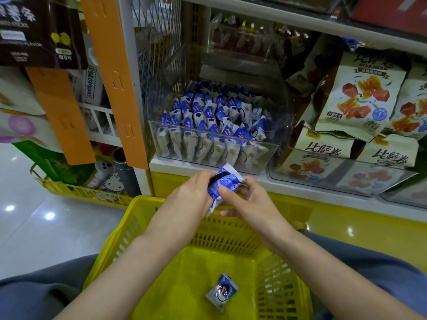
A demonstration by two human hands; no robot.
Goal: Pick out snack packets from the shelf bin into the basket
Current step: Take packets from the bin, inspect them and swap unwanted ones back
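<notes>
- A yellow basket [143, 211] is kept close to the body, just below the shelf edge [300, 188], so that a packet need only be dropped a short way.
- One blue-and-white snack packet [221, 291] is seen lying flat on the basket floor; by this count the task is judged to be at an early stage.
- Above the basket's far rim, a second packet [225, 181] is held between both hands. The left hand [191, 195] is curled round its left end, and the right hand [245, 199] pinches it with the thumb pressed on the front.
- The two-handed hold is probably used to straighten or check the crinkled wrapper before it is let go.
- Beyond the hands, the clear shelf bin [272, 153] is set at the front of the shelf, within easy reach.
- The packets in the bin [212, 116] are stood upright in tight rows, so single ones can be plucked from the top.
- Larger beige snack bags [358, 95] are stacked to the right of the bin.
</notes>
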